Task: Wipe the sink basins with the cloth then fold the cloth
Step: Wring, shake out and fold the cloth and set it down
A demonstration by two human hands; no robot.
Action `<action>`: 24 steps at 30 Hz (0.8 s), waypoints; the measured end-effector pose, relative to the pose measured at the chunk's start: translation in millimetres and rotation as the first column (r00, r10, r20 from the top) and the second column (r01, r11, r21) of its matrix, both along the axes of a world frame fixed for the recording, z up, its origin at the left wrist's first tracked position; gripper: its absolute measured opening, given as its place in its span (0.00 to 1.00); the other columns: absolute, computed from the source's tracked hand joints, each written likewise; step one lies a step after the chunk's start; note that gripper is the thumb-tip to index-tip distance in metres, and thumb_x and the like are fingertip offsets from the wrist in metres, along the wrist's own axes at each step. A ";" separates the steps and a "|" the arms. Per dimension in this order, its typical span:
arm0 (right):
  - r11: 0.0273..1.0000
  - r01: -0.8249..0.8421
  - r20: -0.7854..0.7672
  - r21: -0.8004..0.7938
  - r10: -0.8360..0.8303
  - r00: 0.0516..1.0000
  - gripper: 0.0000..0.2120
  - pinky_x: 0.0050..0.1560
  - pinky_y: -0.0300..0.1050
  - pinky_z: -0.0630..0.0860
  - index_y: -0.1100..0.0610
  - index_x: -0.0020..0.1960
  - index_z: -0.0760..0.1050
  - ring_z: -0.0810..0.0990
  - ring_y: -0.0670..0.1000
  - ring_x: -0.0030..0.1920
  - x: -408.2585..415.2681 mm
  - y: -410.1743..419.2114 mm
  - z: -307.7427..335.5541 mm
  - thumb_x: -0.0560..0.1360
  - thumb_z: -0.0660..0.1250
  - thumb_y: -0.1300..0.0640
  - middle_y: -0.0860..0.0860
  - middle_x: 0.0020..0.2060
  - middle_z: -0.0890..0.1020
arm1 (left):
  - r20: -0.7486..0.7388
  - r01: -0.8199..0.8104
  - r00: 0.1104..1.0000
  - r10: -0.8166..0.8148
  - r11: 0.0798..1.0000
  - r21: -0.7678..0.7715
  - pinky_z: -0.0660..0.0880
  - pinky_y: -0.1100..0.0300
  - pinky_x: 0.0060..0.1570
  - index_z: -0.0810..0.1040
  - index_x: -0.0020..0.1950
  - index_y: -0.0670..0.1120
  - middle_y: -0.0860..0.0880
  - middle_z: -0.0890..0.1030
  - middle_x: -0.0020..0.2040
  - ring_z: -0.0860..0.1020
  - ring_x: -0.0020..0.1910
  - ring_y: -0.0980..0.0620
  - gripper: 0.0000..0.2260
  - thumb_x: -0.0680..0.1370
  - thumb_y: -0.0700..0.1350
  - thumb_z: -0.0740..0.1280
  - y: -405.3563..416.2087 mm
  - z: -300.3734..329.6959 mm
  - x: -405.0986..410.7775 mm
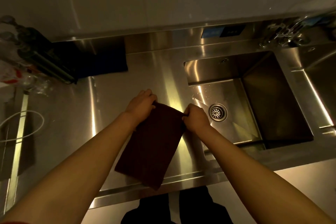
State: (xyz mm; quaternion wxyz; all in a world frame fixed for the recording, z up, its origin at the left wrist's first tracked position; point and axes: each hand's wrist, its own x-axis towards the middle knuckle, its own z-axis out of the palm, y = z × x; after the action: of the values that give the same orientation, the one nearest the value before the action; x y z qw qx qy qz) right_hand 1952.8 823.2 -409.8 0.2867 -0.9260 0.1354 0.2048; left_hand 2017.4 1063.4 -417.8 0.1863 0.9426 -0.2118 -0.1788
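The cloth (151, 143) lies on the desk (112, 114), left of the sink basin (254, 96). The left hand (141, 106) and right hand (195, 117) hold its far corners. The drain (217, 112) sits in the basin. The tap (283, 34) stands behind it.

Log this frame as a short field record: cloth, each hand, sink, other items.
cloth: dark brown cloth, held up over the steel counter
left hand: left hand grips its far left corner
right hand: right hand pinches its far right corner
sink: basin with drain, water drops beside it
other: dark mat at back
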 end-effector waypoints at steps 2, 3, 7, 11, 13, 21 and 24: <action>0.998 0.034 -0.006 0.048 -0.033 0.999 0.06 0.38 0.41 0.69 0.55 0.44 0.76 0.80 0.54 0.47 5.4 -4.1 1.8 0.71 0.71 0.62 0.52 0.44 0.81 | -0.008 -0.029 1.000 0.029 0.999 -0.029 0.72 0.53 0.52 0.78 0.55 0.44 0.47 0.74 0.58 0.70 0.57 0.48 0.05 0.80 0.38 0.68 0.4 0.0 2.4; 0.997 0.043 -0.016 0.063 -0.042 0.999 0.06 0.37 0.41 0.68 0.56 0.44 0.77 0.80 0.54 0.46 8.1 -6.4 2.9 0.70 0.72 0.63 0.51 0.43 0.81 | -0.022 -0.036 0.999 0.035 0.998 -0.042 0.72 0.53 0.50 0.77 0.53 0.46 0.47 0.75 0.56 0.71 0.55 0.49 0.05 0.79 0.37 0.68 -0.6 1.1 4.6; 0.997 0.045 -0.026 0.063 -0.043 0.999 0.07 0.42 0.41 0.71 0.59 0.46 0.80 0.79 0.53 0.46 25.6 -11.6 7.8 0.69 0.74 0.63 0.50 0.42 0.80 | -0.141 -0.127 0.984 0.110 0.985 -0.119 0.72 0.57 0.41 0.73 0.50 0.53 0.52 0.79 0.48 0.78 0.45 0.52 0.07 0.78 0.41 0.66 0.0 4.7 16.8; 0.994 0.071 0.040 0.086 -0.074 0.996 0.07 0.43 0.42 0.72 0.58 0.44 0.79 0.79 0.51 0.44 59.6 -12.7 14.0 0.69 0.75 0.64 0.49 0.41 0.79 | -0.137 -0.276 0.958 0.251 0.937 -0.214 0.76 0.55 0.41 0.74 0.50 0.51 0.52 0.81 0.46 0.78 0.43 0.55 0.08 0.79 0.38 0.66 4.6 3.3 28.5; 0.996 0.042 0.072 0.084 -0.048 0.996 0.08 0.42 0.41 0.71 0.58 0.45 0.79 0.79 0.51 0.44 85.6 -9.7 16.9 0.69 0.75 0.65 0.50 0.41 0.80 | -0.117 -0.335 0.942 0.316 0.912 -0.235 0.74 0.57 0.38 0.74 0.49 0.50 0.53 0.79 0.44 0.77 0.42 0.56 0.07 0.79 0.37 0.66 5.7 4.0 37.9; 0.992 -0.125 0.241 0.017 0.117 0.963 0.08 0.45 0.42 0.70 0.58 0.48 0.78 0.80 0.57 0.50 184.4 26.0 18.6 0.70 0.72 0.66 0.57 0.48 0.82 | -0.129 -0.577 0.817 0.562 0.789 -0.211 0.71 0.55 0.44 0.74 0.49 0.50 0.47 0.80 0.49 0.77 0.48 0.47 0.06 0.79 0.40 0.68 30.8 5.9 89.4; 0.984 -0.174 0.237 -0.042 0.179 0.955 0.08 0.46 0.43 0.70 0.60 0.49 0.77 0.80 0.60 0.52 191.0 33.6 9.8 0.72 0.69 0.67 0.59 0.50 0.82 | -0.144 -0.593 0.805 0.576 0.773 -0.225 0.68 0.57 0.41 0.75 0.48 0.49 0.50 0.79 0.46 0.78 0.47 0.48 0.05 0.80 0.39 0.67 40.1 -0.1 90.2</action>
State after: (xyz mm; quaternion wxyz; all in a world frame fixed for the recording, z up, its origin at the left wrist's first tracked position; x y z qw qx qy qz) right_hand 2143.9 856.9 -400.0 0.2719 -0.9553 0.0185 0.1147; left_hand 2107.6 1103.5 -417.9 0.3611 0.9224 0.0764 -0.1142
